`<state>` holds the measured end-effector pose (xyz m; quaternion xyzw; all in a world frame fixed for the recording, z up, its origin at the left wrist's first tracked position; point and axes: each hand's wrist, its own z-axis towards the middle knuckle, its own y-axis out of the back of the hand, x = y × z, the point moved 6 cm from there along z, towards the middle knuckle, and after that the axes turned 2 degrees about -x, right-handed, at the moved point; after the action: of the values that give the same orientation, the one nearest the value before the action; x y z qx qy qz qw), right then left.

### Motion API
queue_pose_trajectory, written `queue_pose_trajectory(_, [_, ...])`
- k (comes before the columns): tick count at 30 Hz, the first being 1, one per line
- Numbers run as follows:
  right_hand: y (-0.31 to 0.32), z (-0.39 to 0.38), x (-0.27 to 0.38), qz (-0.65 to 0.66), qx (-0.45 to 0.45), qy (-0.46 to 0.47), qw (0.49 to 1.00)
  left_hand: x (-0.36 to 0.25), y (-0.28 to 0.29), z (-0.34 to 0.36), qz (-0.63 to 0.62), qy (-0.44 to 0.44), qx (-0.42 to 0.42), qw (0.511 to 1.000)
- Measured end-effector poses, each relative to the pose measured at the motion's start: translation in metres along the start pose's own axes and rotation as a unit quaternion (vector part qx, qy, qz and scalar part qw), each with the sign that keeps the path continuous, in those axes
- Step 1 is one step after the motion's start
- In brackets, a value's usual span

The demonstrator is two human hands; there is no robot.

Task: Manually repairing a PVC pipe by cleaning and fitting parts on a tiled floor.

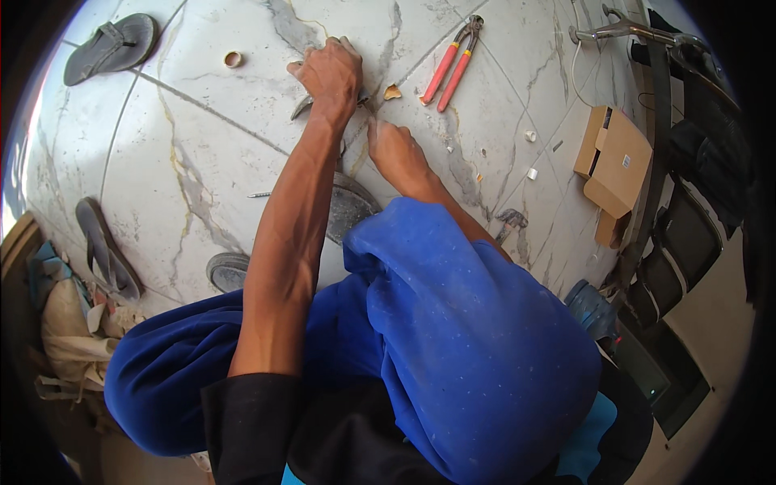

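Note:
My left hand [330, 74] reaches forward over the tiled floor, fingers curled down and their tips hidden. A dark metal piece with a curved, pointed end [302, 106] sticks out beneath its wrist; its kind is hidden. Close by, to the right and nearer me, is my right hand [396, 155], closed, thumb side toward the left hand. What either hand holds is covered. A small tan broken chip [392, 92] lies just ahead of the right hand. Beyond it rest end-cutting pincers [451, 68] with red and yellow handles.
A small round ring-shaped piece [233, 59] lies left. Sandals [113, 47] are on the left floor. White bits [531, 174], a hammer head [511, 220] and an open cardboard box [616, 158] lie right. Metal-legged black chairs [687, 230] and a blue water bottle [592, 311] stand beyond.

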<state>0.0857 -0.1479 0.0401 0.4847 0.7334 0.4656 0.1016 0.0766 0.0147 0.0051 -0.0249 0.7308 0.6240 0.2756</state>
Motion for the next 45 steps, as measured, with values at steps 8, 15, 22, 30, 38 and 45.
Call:
queue_pose_trajectory(8, [-0.002,0.018,0.004,0.004,0.028,0.03,0.999,-0.007,0.005,0.002,-0.012,-0.013,-0.023,1.0])
queue_pose_trajectory(15, [0.003,0.004,0.007,-0.022,0.016,0.031,0.999,-0.004,0.003,0.0,-0.023,0.003,0.014,1.0])
queue_pose_trajectory(22, [-0.003,-0.002,-0.002,-0.034,0.001,0.015,0.999,0.004,0.004,0.003,0.003,-0.006,-0.039,0.999])
queue_pose_trajectory(30, [-0.011,-0.008,-0.014,-0.033,-0.017,0.029,0.999,0.003,-0.001,-0.001,-0.012,0.002,0.006,1.0])
queue_pose_trajectory(38, [-0.01,-0.006,-0.009,-0.019,-0.043,0.046,0.998,0.002,0.005,-0.004,-0.021,-0.011,-0.005,1.0])
queue_pose_trajectory(45, [0.0,0.011,0.001,-0.009,0.001,0.064,0.998,-0.003,0.006,-0.006,-0.032,-0.01,0.014,0.999])
